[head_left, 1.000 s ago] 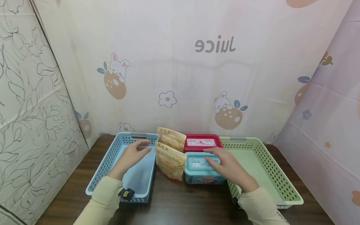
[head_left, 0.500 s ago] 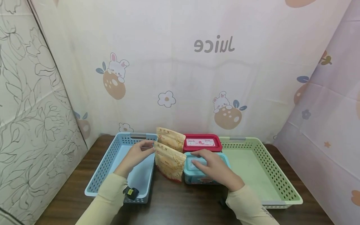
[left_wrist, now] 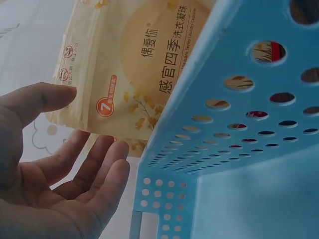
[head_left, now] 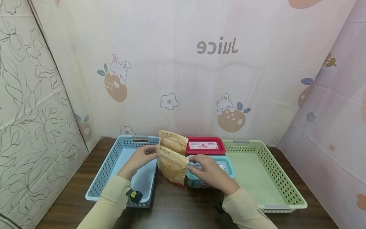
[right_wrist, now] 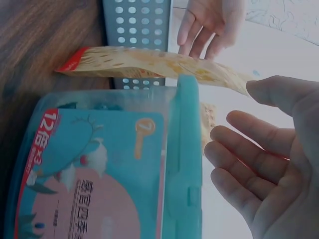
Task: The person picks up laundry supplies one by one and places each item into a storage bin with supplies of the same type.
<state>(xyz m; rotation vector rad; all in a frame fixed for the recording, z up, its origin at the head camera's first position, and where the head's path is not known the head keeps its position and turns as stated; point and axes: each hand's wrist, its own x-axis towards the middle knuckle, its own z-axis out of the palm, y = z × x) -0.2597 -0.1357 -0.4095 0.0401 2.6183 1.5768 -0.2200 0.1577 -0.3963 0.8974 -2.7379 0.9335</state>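
Fingers (left_wrist: 107, 186) apart from thumbs (right_wrist: 279, 90) on left hand (head_left: 139, 161) and right hand (head_left: 211, 173), at opposite upper edges of front pouch (head_left: 172, 166), no pinch discernible. Newly across from above aqua box (head_left: 226, 162) with right hand, leaving front pouch flanked both sides, seemingly not yet held. Upright on table (head_left: 177, 211), well in from side edges, between blue basket (head_left: 109, 162) and aqua box.

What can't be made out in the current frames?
Head: lower part of the rear pouch, hidden by the front pouch.
Head: part of the teal box's lid, covered by the right hand.
Head: fine print on the red box's label, too small.
Left wrist: the front pouch's base, hidden by the blue basket's wall.
Right wrist: one end of the teal box, cut off by the bottom edge.
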